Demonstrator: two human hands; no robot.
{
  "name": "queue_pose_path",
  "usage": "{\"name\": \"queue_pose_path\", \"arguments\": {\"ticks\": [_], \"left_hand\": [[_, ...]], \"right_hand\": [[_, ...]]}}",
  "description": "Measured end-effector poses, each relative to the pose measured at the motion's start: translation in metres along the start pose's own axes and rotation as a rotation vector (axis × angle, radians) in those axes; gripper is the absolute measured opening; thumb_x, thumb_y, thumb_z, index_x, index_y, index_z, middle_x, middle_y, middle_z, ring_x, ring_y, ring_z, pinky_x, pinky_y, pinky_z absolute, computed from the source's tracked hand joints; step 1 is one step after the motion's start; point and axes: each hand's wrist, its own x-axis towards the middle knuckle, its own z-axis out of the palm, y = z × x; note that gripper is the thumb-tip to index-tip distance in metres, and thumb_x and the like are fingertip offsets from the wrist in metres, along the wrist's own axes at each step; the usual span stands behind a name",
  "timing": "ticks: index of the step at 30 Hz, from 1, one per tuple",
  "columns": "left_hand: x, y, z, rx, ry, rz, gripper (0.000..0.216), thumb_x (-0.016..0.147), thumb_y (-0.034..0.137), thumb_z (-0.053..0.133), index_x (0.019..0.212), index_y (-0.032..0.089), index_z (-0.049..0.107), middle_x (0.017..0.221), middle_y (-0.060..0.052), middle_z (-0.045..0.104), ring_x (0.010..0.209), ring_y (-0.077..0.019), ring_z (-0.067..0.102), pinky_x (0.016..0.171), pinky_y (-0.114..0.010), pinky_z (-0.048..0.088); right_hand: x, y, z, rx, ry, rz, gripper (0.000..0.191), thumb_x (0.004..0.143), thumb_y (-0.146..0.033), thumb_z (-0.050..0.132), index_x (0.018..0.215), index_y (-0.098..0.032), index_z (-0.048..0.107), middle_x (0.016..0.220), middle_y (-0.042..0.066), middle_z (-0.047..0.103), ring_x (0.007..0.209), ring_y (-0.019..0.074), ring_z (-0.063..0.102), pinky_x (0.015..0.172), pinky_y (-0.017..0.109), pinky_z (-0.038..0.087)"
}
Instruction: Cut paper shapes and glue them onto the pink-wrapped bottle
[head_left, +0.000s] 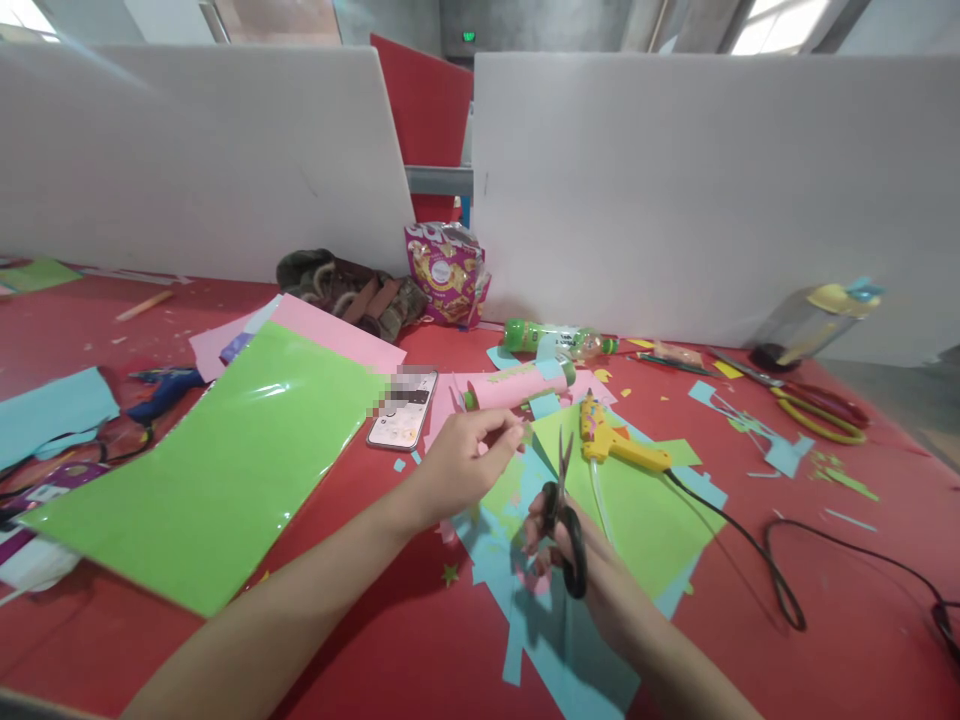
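Nearest us, our right hand (581,560) grips the black-handled steel scissors (566,520), fingers closed through the loops, blades pointing up and away. Just beyond, our left hand (465,462) pinches a small light-green paper scrap (501,490) that hangs beside the blades. Farther off lie the yellow plastic glue gun (615,440) and a pink paper roll (517,385) on the red table (862,560).

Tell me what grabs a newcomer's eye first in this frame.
Probably the big green sheet lying glossy at left on the red table. Next, at centre, the right hand holds black-handled scissors with blades pointing up, while the left hand pinches a small paper piece beside them. A yellow glue gun lies just behind on scattered green and blue offcuts.
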Motion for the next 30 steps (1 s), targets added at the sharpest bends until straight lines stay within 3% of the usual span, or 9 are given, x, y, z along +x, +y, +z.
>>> {"name": "queue_pose_path", "arguments": {"ticks": [7,16,25,30], "left_hand": [[-0.001,0.004,-0.007,-0.03,-0.023,-0.055,0.025,0.081,0.025,0.037,0.059,0.015,0.043,0.055,0.004,0.041,0.051,-0.0065,0.037,0.049,-0.019,0.03],[-0.009,0.011,-0.022,-0.031,-0.05,-0.023,0.025,0.082,0.023,0.037,0.059,0.015,0.042,0.054,0.004,0.04,0.052,-0.0074,0.039,0.052,-0.02,0.033],[-0.009,0.014,-0.017,0.037,-0.148,-0.047,0.024,0.08,0.022,0.038,0.059,0.014,0.045,0.056,0.004,0.046,0.054,-0.0065,0.042,0.053,-0.017,0.034],[-0.012,0.012,-0.008,0.092,-0.313,-0.065,0.021,0.079,0.022,0.039,0.061,0.014,0.048,0.057,0.003,0.047,0.055,-0.007,0.042,0.051,-0.016,0.032]], "right_hand": [[0.002,0.001,0.0,-0.044,0.103,-0.018,0.041,0.069,-0.055,0.051,0.079,-0.015,0.051,0.061,-0.001,0.048,0.051,0.0093,0.044,0.047,0.022,0.033],[0.001,-0.009,0.005,-0.181,0.084,0.037,0.051,0.05,-0.063,0.06,0.064,-0.014,0.054,0.045,-0.005,0.04,0.042,0.0084,0.039,0.042,0.022,0.029],[-0.004,0.0,-0.004,-0.181,-0.094,-0.068,0.049,0.062,-0.061,0.054,0.082,-0.016,0.048,0.064,0.0,0.047,0.057,0.0114,0.044,0.055,0.025,0.035],[-0.003,0.001,-0.005,-0.028,0.1,-0.142,0.03,0.065,-0.042,0.063,0.072,-0.019,0.046,0.064,-0.001,0.047,0.058,0.0112,0.045,0.054,0.024,0.037]]}}
